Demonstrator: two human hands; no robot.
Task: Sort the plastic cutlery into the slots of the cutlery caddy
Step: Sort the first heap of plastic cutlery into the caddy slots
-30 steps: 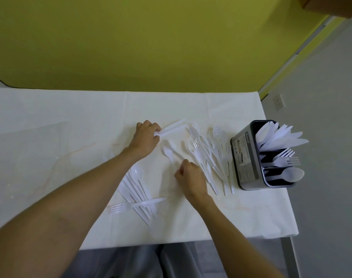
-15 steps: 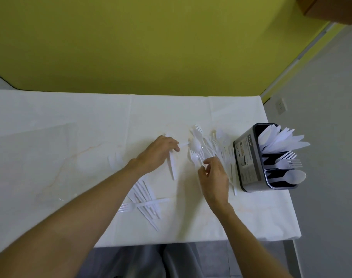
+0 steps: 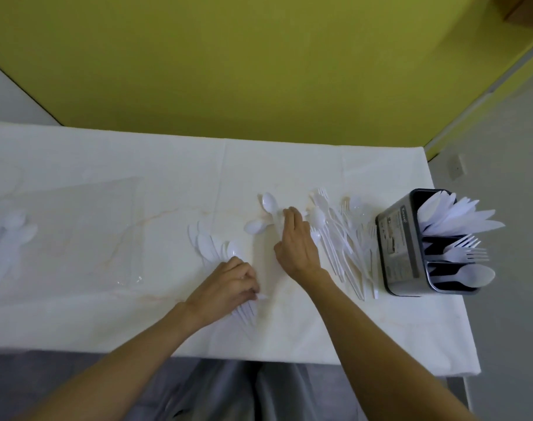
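While left grip (image 3: 228, 284) clasps spoons (image 3: 212, 246), right grip (image 3: 295, 243) flat on another, caddy (image 3: 396, 247) at table (image 3: 380, 329) edge.

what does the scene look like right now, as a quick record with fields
left hand: grips spoon bundle by the handles
right hand: fingers straight, resting on loose spoon at its handle
caddy: upright at the table's right end
caddy slots: far slot knives; middle slot forks; near slot single spoon
loose pile: forks and spoons lying between right hand and caddy
table: white cover
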